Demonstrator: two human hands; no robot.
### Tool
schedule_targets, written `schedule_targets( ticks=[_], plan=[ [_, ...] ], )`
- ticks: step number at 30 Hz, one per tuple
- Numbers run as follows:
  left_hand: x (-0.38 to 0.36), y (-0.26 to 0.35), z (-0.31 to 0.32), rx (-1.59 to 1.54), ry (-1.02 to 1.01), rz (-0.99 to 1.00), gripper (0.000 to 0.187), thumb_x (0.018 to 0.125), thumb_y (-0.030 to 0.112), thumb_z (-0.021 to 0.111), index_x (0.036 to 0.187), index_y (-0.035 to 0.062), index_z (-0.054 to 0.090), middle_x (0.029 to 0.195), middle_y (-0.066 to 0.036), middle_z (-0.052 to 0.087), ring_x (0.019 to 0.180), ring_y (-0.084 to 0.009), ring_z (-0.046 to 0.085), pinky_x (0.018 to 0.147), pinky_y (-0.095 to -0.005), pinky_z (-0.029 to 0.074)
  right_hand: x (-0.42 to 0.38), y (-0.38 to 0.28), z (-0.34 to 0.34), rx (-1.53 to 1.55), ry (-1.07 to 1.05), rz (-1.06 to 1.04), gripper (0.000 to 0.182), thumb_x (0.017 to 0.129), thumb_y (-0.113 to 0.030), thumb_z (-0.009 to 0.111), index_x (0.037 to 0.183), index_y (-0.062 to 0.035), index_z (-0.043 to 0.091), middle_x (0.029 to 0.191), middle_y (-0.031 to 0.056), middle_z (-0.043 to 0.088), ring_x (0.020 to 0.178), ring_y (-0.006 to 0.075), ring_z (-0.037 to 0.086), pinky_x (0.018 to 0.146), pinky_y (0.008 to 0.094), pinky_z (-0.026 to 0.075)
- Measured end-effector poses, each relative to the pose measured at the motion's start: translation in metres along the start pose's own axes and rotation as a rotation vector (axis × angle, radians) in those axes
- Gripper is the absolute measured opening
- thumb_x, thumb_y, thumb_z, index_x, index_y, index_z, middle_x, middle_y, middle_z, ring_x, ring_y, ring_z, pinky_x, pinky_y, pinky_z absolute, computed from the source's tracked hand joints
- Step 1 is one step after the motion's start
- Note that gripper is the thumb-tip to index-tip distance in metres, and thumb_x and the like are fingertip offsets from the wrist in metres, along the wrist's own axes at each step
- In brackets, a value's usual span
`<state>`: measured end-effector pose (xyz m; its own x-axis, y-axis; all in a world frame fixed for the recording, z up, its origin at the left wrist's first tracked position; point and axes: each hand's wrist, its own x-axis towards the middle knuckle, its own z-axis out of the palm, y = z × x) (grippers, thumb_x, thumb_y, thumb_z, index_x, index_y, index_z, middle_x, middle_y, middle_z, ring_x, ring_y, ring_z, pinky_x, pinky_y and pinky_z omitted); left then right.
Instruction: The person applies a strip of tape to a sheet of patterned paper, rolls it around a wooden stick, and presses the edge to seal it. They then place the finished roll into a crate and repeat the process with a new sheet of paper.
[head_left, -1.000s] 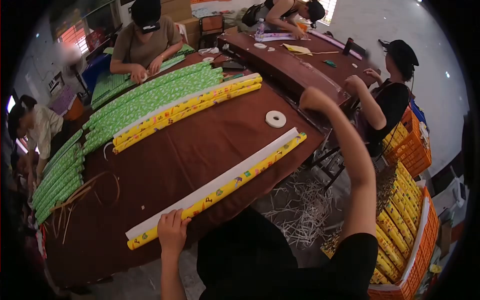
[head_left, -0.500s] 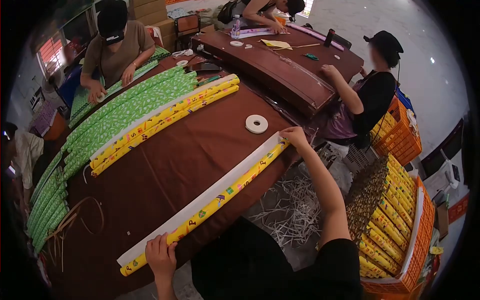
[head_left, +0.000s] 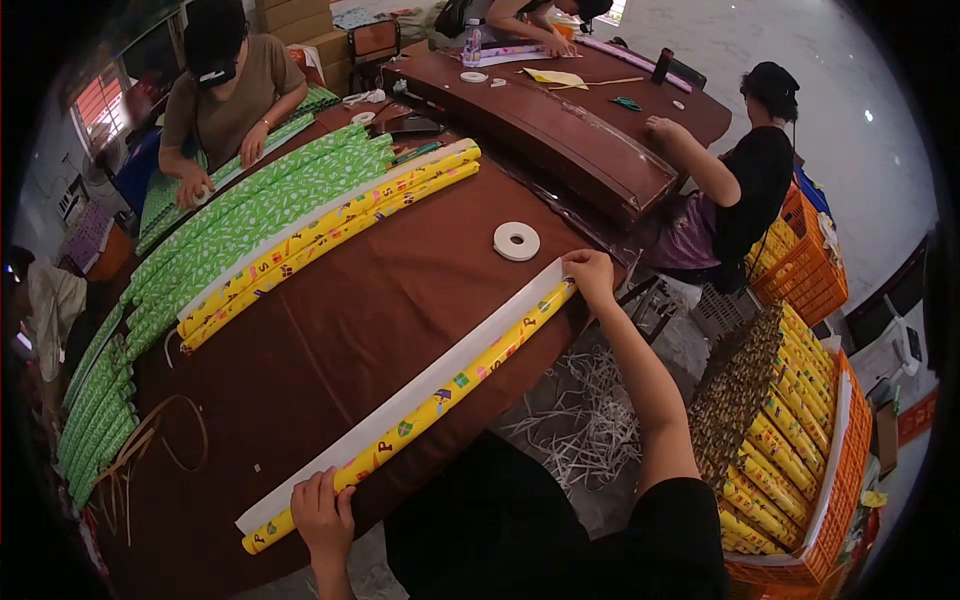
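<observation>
A roll of yellow patterned wrapping paper (head_left: 440, 402) lies slantwise along the near edge of the brown table, its white underside exposed as a strip on the far side. My left hand (head_left: 323, 512) is closed over the roll near its lower left end, thumb on the near side. At the upper right end, my right hand (head_left: 590, 278) pinches the paper by the corner of the white strip. A white roll of tape (head_left: 502, 243) lies flat on the table, a little beyond my right hand and apart from it.
Green patterned rolls (head_left: 250, 215) and yellow rolls (head_left: 330, 250) lie across the table's far left. An orange crate (head_left: 835, 500) of yellow rolls stands at right, near shredded paper strips (head_left: 590, 420) on the floor. Other people work around the tables. A brown strap (head_left: 150, 430) lies at left.
My hands and the yellow roll stay almost in place. The person at right has turned the head away and shifted an arm. The view has moved slightly.
</observation>
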<state>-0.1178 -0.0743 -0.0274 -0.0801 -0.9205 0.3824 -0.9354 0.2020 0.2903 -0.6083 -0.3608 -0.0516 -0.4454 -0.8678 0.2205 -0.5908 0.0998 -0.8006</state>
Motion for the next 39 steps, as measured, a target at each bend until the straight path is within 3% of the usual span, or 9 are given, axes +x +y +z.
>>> schedule_targets(
  ticks=[5, 7, 14, 19, 22, 25, 33, 37, 39],
  plan=[
    [0.000, 0.000, 0.000, 0.006, 0.017, 0.013, 0.037, 0.079, 0.016, 0.072, 0.112, 0.0025, 0.061, 0.103, -0.011, 0.059, 0.089, -0.0313, 0.054, 0.078, -0.0415, 0.045, -0.006, -0.015, -0.007, -0.155, 0.029, -0.092, 0.018, 0.071, -0.019, 0.067, 0.083, -0.0116, 0.077, 0.079, 0.0072, 0.072, 0.075, 0.0259, 0.067, 0.072, 0.0363, 0.050],
    [0.000, 0.000, 0.000, 0.001, 0.013, 0.008, 0.037, 0.079, 0.016, 0.072, 0.112, 0.0025, 0.061, 0.103, -0.011, 0.059, 0.089, -0.0313, 0.054, 0.078, -0.0415, 0.045, -0.008, -0.020, -0.011, -0.451, 0.108, -0.350, 0.014, 0.069, -0.019, 0.067, 0.078, -0.0142, 0.077, 0.081, 0.0040, 0.070, 0.084, 0.0280, 0.061, 0.077, 0.0398, 0.044],
    [0.001, 0.000, 0.000, 0.010, 0.028, 0.029, 0.036, 0.080, 0.018, 0.072, 0.112, 0.0036, 0.062, 0.102, -0.010, 0.060, 0.088, -0.0309, 0.055, 0.077, -0.0413, 0.045, -0.006, -0.031, -0.018, -0.656, 0.113, -0.599, 0.011, 0.067, -0.018, 0.067, 0.074, -0.0167, 0.076, 0.078, 0.0014, 0.066, 0.087, 0.0250, 0.055, 0.078, 0.0393, 0.039],
    [0.006, 0.001, -0.003, 0.020, 0.058, 0.063, 0.035, 0.080, 0.020, 0.072, 0.108, 0.0034, 0.063, 0.100, -0.009, 0.061, 0.087, -0.0288, 0.056, 0.075, -0.0396, 0.047, 0.010, -0.040, -0.019, -1.019, -0.078, -0.891, 0.012, 0.072, -0.017, 0.060, 0.068, -0.0139, 0.070, 0.083, 0.0060, 0.065, 0.094, 0.0266, 0.056, 0.080, 0.0410, 0.041],
    [0.007, 0.001, -0.006, 0.022, 0.087, 0.061, 0.034, 0.079, 0.023, 0.073, 0.106, 0.0040, 0.064, 0.097, -0.007, 0.062, 0.085, -0.0256, 0.057, 0.073, -0.0372, 0.048, 0.014, -0.055, -0.013, -1.255, -0.218, -1.067, 0.012, 0.074, -0.015, 0.061, 0.073, -0.0103, 0.072, 0.087, 0.0083, 0.065, 0.102, 0.0278, 0.056, 0.091, 0.0415, 0.041],
    [0.002, -0.004, -0.001, 0.021, 0.107, 0.050, 0.035, 0.080, 0.026, 0.073, 0.106, 0.0050, 0.064, 0.097, -0.005, 0.062, 0.084, -0.0232, 0.057, 0.074, -0.0355, 0.049, 0.034, -0.043, 0.002, -1.216, -0.276, -1.307, 0.013, 0.075, -0.008, 0.061, 0.067, -0.0093, 0.071, 0.084, 0.0071, 0.062, 0.091, 0.0253, 0.055, 0.085, 0.0390, 0.042],
    [-0.004, -0.008, 0.003, 0.004, 0.156, 0.059, 0.036, 0.082, 0.032, 0.070, 0.107, 0.0061, 0.063, 0.099, -0.002, 0.061, 0.086, -0.0199, 0.055, 0.075, -0.0325, 0.048, 0.039, -0.036, 0.006, -1.305, -0.282, -1.315, 0.013, 0.076, -0.007, 0.060, 0.065, -0.0081, 0.068, 0.083, 0.0075, 0.059, 0.086, 0.0248, 0.056, 0.082, 0.0386, 0.044],
    [-0.004, -0.007, 0.002, -0.001, 0.192, 0.070, 0.035, 0.082, 0.031, 0.069, 0.105, 0.0053, 0.063, 0.098, -0.002, 0.061, 0.087, -0.0195, 0.055, 0.075, -0.0318, 0.047, 0.054, -0.024, -0.001, -1.164, -0.319, -1.207, 0.016, 0.076, -0.011, 0.054, 0.083, -0.0047, 0.068, 0.085, 0.0133, 0.060, 0.087, 0.0301, 0.059, 0.075, 0.0429, 0.045],
    [-0.005, -0.009, 0.006, 0.019, 0.213, 0.076, 0.034, 0.083, 0.032, 0.068, 0.104, 0.0051, 0.063, 0.098, -0.003, 0.060, 0.088, -0.0199, 0.055, 0.076, -0.0320, 0.046, 0.056, -0.023, -0.005, -1.123, -0.324, -1.192, 0.017, 0.079, -0.009, 0.050, 0.081, -0.0033, 0.065, 0.087, 0.0163, 0.060, 0.083, 0.0345, 0.059, 0.073, 0.0461, 0.045]
  ],
)
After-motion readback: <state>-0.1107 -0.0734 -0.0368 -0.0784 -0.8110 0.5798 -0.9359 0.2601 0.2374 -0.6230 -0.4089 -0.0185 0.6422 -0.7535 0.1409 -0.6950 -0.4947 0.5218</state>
